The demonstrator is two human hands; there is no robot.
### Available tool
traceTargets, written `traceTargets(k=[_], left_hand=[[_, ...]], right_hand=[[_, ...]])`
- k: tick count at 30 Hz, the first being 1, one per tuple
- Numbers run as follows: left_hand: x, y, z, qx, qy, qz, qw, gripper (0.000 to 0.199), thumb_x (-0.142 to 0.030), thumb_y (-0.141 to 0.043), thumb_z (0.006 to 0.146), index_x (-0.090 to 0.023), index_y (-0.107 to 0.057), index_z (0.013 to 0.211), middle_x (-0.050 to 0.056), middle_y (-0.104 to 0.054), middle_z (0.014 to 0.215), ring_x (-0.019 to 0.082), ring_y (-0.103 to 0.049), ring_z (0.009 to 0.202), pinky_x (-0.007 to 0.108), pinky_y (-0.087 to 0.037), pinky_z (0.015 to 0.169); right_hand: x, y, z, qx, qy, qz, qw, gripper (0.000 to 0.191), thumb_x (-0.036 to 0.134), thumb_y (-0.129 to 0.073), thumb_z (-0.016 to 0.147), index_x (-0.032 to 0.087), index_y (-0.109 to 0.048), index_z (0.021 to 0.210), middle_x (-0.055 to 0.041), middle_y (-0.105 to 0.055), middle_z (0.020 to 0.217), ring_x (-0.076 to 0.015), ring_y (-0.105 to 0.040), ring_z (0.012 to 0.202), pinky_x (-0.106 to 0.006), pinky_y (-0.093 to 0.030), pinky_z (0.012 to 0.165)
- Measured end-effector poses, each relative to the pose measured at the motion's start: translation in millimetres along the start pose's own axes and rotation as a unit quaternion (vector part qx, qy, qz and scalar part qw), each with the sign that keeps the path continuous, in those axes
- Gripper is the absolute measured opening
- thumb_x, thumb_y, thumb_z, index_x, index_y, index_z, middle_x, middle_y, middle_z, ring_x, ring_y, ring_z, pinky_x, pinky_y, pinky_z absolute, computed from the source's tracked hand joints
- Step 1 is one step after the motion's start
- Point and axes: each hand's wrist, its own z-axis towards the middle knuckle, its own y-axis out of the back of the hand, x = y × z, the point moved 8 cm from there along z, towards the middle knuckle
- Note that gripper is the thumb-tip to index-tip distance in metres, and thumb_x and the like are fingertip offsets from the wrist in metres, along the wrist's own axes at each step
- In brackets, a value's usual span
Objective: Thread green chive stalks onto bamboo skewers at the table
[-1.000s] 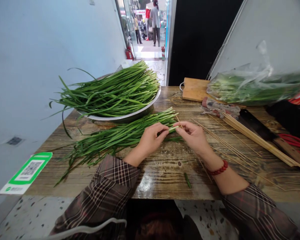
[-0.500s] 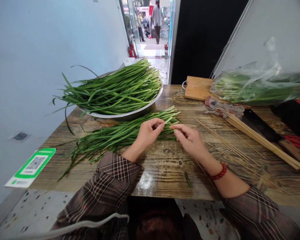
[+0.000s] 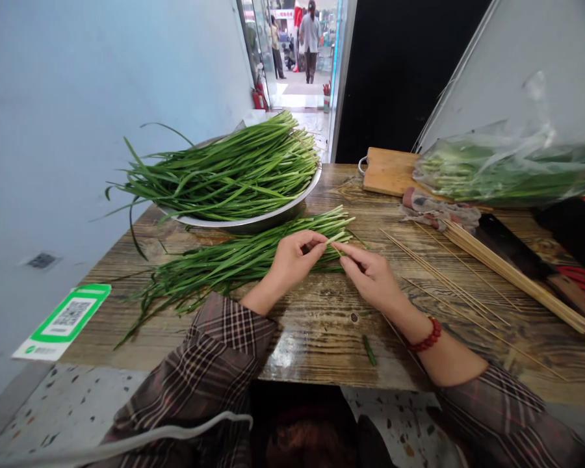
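My left hand [image 3: 295,260] pinches the pale end of a garlic chive between thumb and fingertips. Facing it, my right hand [image 3: 373,276] is closed on a thin bamboo skewer [image 3: 338,251], whose tip meets the chive end at my left fingertips. Whether the tip has pierced the stem is too small to tell. The skewer's other end runs down under my right wrist. Beneath and beyond my left hand lies a loose bunch of garlic chives [image 3: 219,263]. Behind it, a metal bowl [image 3: 273,218] carries a large heap of chives [image 3: 234,172].
Several loose skewers [image 3: 441,273] lie right of my hand, beside a skewer bundle [image 3: 511,270] and a knife [image 3: 514,244]. Farther back are a cutting board [image 3: 387,170] and a plastic bag of greens [image 3: 511,166]. A chive scrap [image 3: 369,351] lies near the table's front edge.
My hands have come closer together. The skewer tip, just apart from my left fingertips before, now touches the chive end there. The view has shifted slightly.
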Motion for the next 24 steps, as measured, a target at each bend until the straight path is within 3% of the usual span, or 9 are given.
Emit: traceTargets(k=[5, 15, 24], left_hand=[[-6, 2.0, 0, -0.008, -0.036, 0.024, 0.999, 0.012, -0.021, -0.060, 0.081, -0.014, -0.070, 0.081, 0.001, -0.063, 0.069, 0.011, -0.056, 0.063, 0.022, -0.043, 0.061], [-7, 1.5, 0, -0.009, -0.041, 0.017, 0.999, 0.012, -0.021, -0.060, 0.082, -0.014, -0.070, 0.083, 0.001, -0.064, 0.071, 0.011, -0.056, 0.064, 0.022, -0.044, 0.061], [-17, 3.1, -2, -0.011, -0.079, 0.068, 0.995, 0.011, -0.018, -0.059, 0.083, -0.015, -0.069, 0.085, 0.000, -0.060, 0.068, 0.011, -0.054, 0.064, 0.022, -0.041, 0.060]], right_hand=[[4, 1, 0, -0.007, 0.010, 0.015, 1.000, 0.037, 0.023, -0.048, 0.089, 0.021, -0.069, 0.119, -0.0062, -0.074, 0.104, -0.0205, -0.068, 0.096, -0.032, -0.052, 0.083], [5, 1, -1, -0.009, 0.018, 0.017, 1.000, 0.037, 0.022, -0.047, 0.089, 0.021, -0.068, 0.119, -0.0065, -0.074, 0.108, -0.0203, -0.068, 0.098, -0.032, -0.052, 0.085], [0, 2, -1, -0.006, -0.005, -0.001, 1.000, 0.038, 0.023, -0.046, 0.088, 0.018, -0.069, 0.119, -0.0068, -0.075, 0.083, -0.0240, -0.067, 0.099, -0.038, -0.051, 0.087]])
